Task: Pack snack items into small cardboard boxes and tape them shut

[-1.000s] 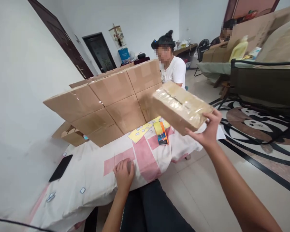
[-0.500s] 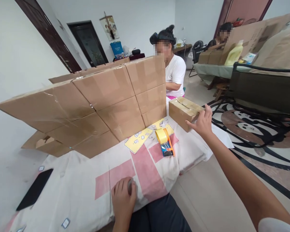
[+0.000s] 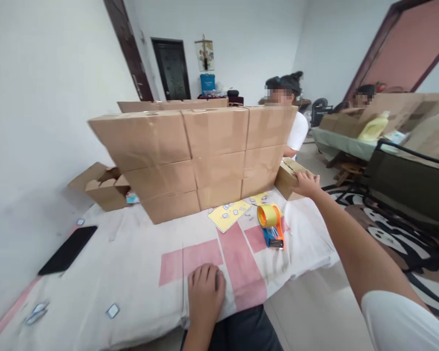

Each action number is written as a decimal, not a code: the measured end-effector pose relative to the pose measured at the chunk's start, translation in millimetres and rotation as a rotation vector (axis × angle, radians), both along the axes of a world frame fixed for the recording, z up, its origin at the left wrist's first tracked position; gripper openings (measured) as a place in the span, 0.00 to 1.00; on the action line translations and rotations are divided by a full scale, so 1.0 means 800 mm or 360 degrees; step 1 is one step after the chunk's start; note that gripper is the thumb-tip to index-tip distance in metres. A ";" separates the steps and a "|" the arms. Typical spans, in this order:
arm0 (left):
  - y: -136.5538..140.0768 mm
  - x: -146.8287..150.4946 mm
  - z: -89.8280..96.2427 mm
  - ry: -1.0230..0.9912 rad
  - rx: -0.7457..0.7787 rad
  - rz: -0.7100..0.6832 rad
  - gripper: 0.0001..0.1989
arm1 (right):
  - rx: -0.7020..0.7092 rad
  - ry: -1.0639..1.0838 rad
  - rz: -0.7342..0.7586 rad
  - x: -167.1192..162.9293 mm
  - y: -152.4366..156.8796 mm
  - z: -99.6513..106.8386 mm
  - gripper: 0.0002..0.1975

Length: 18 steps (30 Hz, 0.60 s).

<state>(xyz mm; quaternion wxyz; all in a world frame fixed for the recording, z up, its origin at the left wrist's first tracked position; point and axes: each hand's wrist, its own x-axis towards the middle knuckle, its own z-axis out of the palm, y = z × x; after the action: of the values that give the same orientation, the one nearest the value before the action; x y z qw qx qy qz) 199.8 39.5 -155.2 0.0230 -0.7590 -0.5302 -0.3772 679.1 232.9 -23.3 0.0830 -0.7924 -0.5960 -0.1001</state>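
My right hand (image 3: 307,184) grips the near end of a taped cardboard box (image 3: 287,183), thumb on its side and fingers over the top. This box lies close by the right end of a wall of stacked cardboard boxes (image 3: 219,175). On the table cloth rests my left hand (image 3: 206,290), palm down, fingers slightly bent and apart; a dark patch shows beside its thumb, perhaps only shadow. A tape dispenser (image 3: 274,236) with a yellow roll lies between my hands and the stack. Behind it are yellow patterned sheets (image 3: 229,217).
A black phone-like slab (image 3: 69,249) and small blue-edged pieces (image 3: 113,311) lie at the left. An opened carton (image 3: 109,190) stands by the wall. A co-worker in a white shirt (image 3: 298,131) sits behind the stack. At the right is a dark chair (image 3: 409,175).
My view has turned and levelled. My right hand has shifted the single box leftward, nearer to the end of the stack. My left hand stays on the cloth.
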 end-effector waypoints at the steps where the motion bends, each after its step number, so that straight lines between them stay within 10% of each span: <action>1: -0.001 0.001 0.001 -0.0058 0.0002 0.0010 0.05 | -0.0039 0.0025 -0.0098 -0.013 0.005 0.009 0.40; 6: -0.013 -0.020 0.012 -0.0338 0.0092 -0.0148 0.07 | 0.0486 0.0043 -0.0295 -0.154 0.004 0.035 0.38; 13: 0.015 -0.185 0.049 -0.0287 0.0021 0.0409 0.07 | 0.0331 0.0010 0.1275 -0.456 -0.061 0.027 0.23; 16: 0.078 -0.273 0.062 -0.0363 0.0016 0.0768 0.08 | 0.0002 0.0925 0.1611 -0.586 -0.063 0.008 0.18; 18: 0.132 -0.318 0.067 -0.0396 -0.0020 0.0902 0.06 | -0.0282 0.1916 0.1382 -0.669 -0.047 -0.015 0.18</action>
<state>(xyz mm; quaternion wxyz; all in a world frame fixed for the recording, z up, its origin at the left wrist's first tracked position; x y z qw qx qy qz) -54.6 145.3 -101.7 0.0576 -0.5289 -0.7218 -0.4426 144.1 195.3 -34.9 0.3628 -0.4072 -0.7126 0.4413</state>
